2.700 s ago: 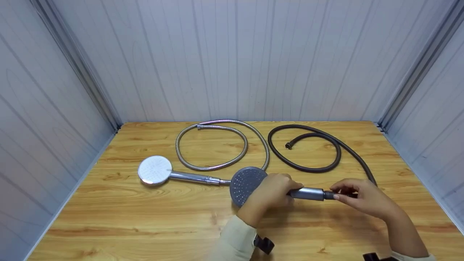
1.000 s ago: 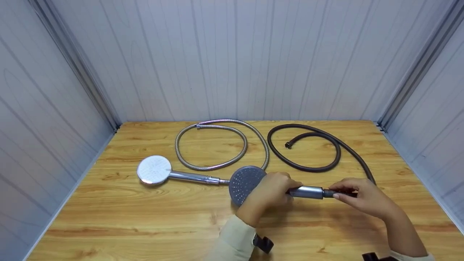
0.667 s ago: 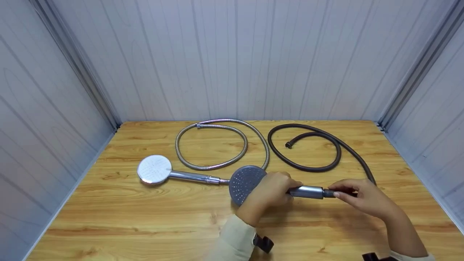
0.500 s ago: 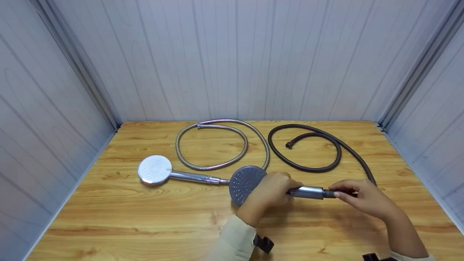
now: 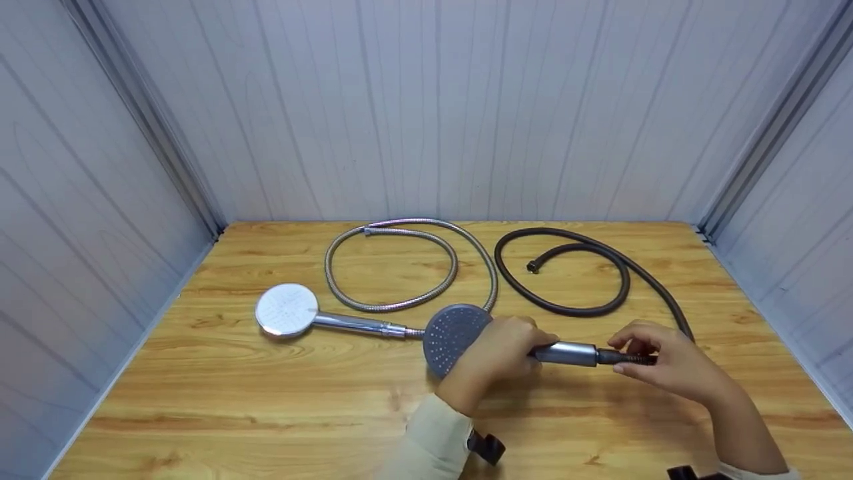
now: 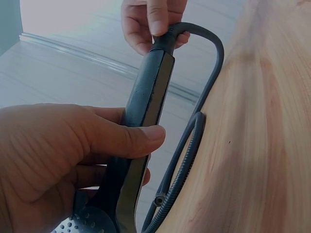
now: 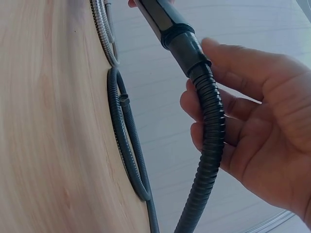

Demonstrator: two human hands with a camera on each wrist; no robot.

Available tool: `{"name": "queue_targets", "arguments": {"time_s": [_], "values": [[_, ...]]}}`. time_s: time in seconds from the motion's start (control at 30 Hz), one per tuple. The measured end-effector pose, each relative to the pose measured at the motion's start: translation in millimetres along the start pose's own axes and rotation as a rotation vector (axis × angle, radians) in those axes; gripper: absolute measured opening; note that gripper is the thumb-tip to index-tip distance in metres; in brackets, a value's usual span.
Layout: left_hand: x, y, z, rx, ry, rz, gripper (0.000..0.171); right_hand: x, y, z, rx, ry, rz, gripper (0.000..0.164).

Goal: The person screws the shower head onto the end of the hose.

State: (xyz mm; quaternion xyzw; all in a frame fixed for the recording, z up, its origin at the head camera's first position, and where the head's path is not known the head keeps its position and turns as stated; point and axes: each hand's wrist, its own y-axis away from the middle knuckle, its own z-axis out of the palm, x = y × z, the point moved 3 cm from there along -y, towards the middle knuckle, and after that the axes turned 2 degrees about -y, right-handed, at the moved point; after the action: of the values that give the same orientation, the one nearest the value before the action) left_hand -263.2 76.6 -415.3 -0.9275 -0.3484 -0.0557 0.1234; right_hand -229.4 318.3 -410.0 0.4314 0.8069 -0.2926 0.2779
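My left hand [image 5: 503,347] grips the handle of a dark grey shower head [image 5: 450,337] from above, thumb along its side in the left wrist view. The handle points right and meets the end fitting of a black shower hose [image 5: 656,287]. My right hand [image 5: 673,363] is loosely curled round that hose end. In the right wrist view its thumb lies at the connector [image 7: 184,51] and the other fingers lie behind the ribbed hose. A chrome shower head [image 5: 286,310] lies on the left, joined to a silver hose [image 5: 390,309].
Both hoses lie coiled on the wooden table [image 5: 266,400] towards the back. The black hose's free end [image 5: 532,266] sits inside its loop. White panel walls [image 5: 426,113] close off the back and both sides.
My right thumb and index finger have parted from their closer pinch on the connector, baring more of the ribbed hose. The left hand keeps its hold, and the table items stay put.
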Motion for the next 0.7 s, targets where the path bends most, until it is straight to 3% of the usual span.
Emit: {"name": "queue_targets", "arguments": {"time_s": [0.17,0.7], "values": [[0.1,0.2,0.3,0.014,0.002,0.01,0.034,0.6,-0.5,1.8,-0.004,-0.002,0.012,0.028],[-0.3,-1.0,1.7,-0.001,-0.011,0.002,0.035,0.6,-0.1,1.4,-0.019,-0.006,0.016,0.017]]}}
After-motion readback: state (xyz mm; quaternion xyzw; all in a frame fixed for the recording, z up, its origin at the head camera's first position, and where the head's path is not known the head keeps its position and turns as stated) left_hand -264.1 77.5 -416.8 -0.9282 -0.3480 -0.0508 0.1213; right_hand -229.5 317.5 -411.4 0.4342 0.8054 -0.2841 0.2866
